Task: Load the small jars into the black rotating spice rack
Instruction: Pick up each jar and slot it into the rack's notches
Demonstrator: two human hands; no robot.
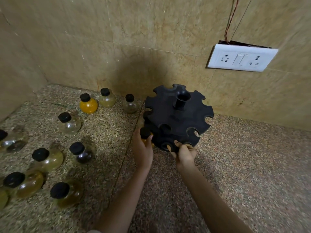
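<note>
Your left hand (143, 152) grips a jar (146, 137); your right hand (184, 153) clamps the rack (176, 115). Steady the rack, then slide the jar's neck into a slot.

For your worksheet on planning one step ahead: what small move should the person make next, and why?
Probably slide the jar in the left hand sideways into the nearest lower slot of the rack. The jar already sits at its edge, and the right hand steadies the rack.
</note>
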